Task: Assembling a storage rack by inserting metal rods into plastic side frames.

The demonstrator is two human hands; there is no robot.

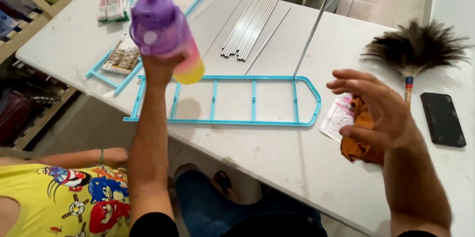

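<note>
1 right hand (378, 110): hovering with fingers spread and curled, gripping nothing, directly above 1 crumpled orange cloth (360, 140) lying at the near table (277, 162) edge beside a printed leaflet (337, 116); this hand is the nearer one to the cloth. 1 left hand (163, 66): clamping around 1 purple-to-yellow bottle (163, 31), raised and tilting, cap end pointing up-left, well left of the cloth. Beneath it, 1 turquoise ladder-shaped frame (232, 101) is lying lengthwise left-to-right. Farther: 1 black phone (443, 119), 1 feather duster (415, 49), 1 bundle of metal rods (252, 21).
</note>
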